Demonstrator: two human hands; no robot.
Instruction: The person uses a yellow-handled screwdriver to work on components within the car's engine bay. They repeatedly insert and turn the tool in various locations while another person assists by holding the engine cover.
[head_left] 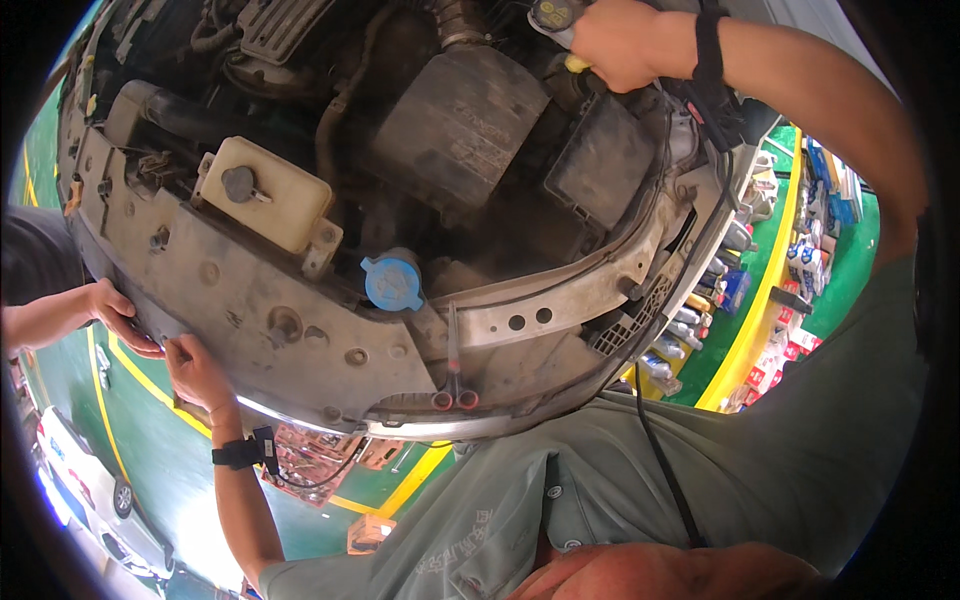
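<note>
My left hand (198,374) is at the front edge of the car's bumper (145,300), its fingers closed on the edge. Right beside it, another person's hand (115,312) touches the same edge. Far across the engine bay at the upper right, my right hand (620,42) is curled next to a dark round cap (553,13) and a small yellow piece (577,63). Its fingertips are largely hidden, so what it grips does not show. A pair of scissors (454,372) with red-and-dark handles lies on the front panel, near a blue washer-fluid cap (392,283).
A whitish coolant tank (264,194) and a black air-filter box (462,120) sit in the engine bay. A dark cable (655,440) hangs over the car's edge. Bottles and boxes (790,270) line the floor at right; a tool tray (310,460) lies below, a white car (100,490) stands lower left.
</note>
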